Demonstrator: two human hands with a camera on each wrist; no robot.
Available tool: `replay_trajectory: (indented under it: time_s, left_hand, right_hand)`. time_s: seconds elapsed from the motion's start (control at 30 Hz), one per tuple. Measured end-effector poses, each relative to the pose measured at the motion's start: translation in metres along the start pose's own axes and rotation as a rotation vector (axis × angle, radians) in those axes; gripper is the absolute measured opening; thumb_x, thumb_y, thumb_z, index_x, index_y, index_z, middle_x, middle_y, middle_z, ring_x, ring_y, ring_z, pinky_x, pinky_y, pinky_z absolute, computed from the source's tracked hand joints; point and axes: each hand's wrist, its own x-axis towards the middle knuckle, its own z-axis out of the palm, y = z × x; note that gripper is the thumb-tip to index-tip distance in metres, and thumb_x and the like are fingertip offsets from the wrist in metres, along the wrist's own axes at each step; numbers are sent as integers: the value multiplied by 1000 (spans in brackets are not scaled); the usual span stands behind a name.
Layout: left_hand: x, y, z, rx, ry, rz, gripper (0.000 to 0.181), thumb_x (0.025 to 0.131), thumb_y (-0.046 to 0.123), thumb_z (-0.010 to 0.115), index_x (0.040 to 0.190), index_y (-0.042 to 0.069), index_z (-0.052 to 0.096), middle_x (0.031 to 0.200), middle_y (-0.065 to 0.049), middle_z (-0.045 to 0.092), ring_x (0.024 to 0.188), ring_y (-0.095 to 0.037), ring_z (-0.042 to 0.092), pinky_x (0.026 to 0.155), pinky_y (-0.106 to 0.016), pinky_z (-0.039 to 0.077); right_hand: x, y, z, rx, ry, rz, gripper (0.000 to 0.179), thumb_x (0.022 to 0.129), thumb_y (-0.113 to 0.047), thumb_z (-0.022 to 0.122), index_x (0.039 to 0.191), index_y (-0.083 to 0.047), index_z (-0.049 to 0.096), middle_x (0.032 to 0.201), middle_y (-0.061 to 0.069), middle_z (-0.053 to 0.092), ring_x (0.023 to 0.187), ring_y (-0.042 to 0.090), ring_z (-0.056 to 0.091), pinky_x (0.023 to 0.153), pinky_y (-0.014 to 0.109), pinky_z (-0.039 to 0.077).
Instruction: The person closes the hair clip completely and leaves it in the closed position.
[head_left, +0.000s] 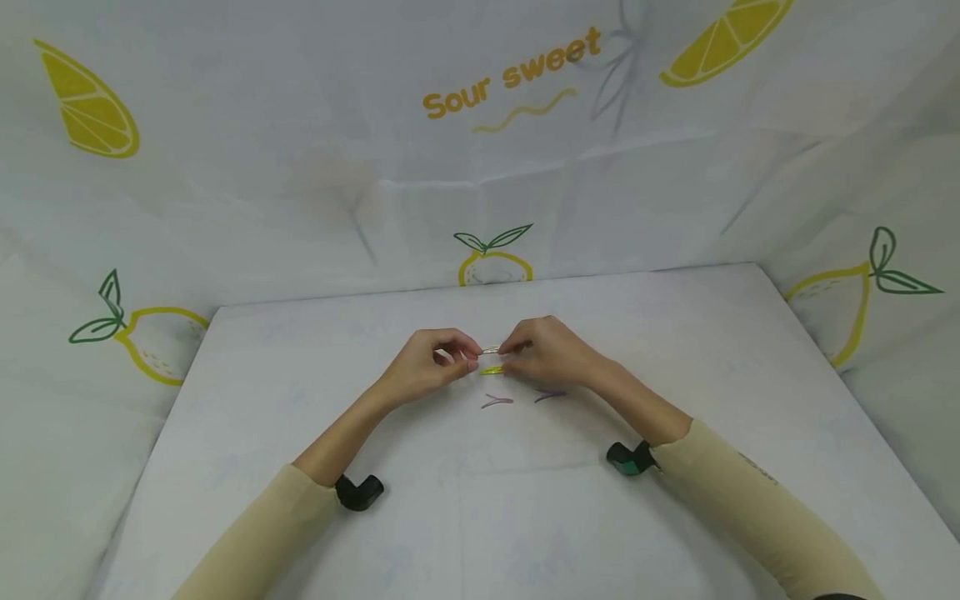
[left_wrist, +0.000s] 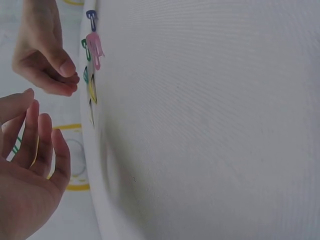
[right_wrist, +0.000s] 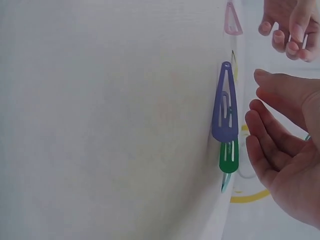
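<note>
My left hand [head_left: 422,367] and right hand [head_left: 553,354] face each other, fingertips close to the two ends of a pale snap hair clip [head_left: 490,350]. Relaxed, slightly bent fingers show on both hands, with nothing held in the wrist views. A yellow hair clip [head_left: 491,371] lies just nearer than the pale one, beside the right fingertips. Closer to me are a pink hair clip [head_left: 497,402], its two parts spread, and a purple hair clip [right_wrist: 225,131]. Green [right_wrist: 229,162] and teal [left_wrist: 85,75] clips sit by the right hand, which hides them in the head view.
A white cloth covers the table [head_left: 480,517], whose back edge meets a lemon-printed white backdrop [head_left: 262,183]. Side sheets carry lemon prints too. Black wrist devices [head_left: 360,492] stick out from both sleeve cuffs, low over the cloth.
</note>
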Motion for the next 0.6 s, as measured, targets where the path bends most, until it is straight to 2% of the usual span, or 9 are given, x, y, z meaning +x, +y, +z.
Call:
replay_trajectory:
  time_s: [0.3,0.6]
  left_hand:
    - [2,4,4,38,-38,-21,19,97,14,79,114,3,79,107,-6,79,92,-16,65,78,-27,57]
    - [5,9,8,57,-55,-25,21,97,15,81,115,4,79,109,-4,79,95,-19,66,84,-34,59]
  right_hand:
    - [-6,2,-12,69,6,9,22,92,-13,86,113,-7,85,110,7,83,107,25,76,96,47,63]
    - [-18,7,-27,128,16,1,25,93,-15,86,116,-5,84,112,8,83,105,26,77,100,50,62]
